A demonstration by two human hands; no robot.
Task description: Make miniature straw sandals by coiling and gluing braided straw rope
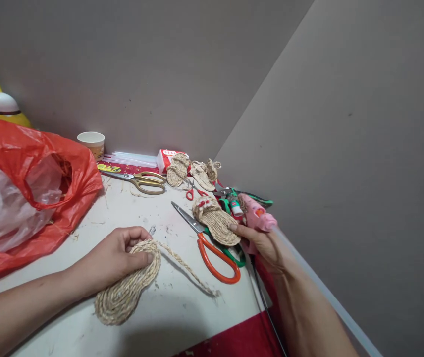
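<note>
My left hand (117,255) pinches the top edge of a coiled straw-rope sole (128,290) lying on the white table (175,317); a loose braided tail (187,270) trails off to the right. My right hand (262,245) is wrapped round the handle of a pink glue gun (256,214) at the table's right edge. Just left of that hand lies a finished small straw sandal (215,220).
Orange-handled scissors (212,253) lie between my hands. Gold scissors (145,182), two more straw sandals (189,171), a red box (165,157) and a paper cup (92,143) sit at the back. A red plastic bag (22,188) fills the left; a yellow bottle (2,104) stands behind it.
</note>
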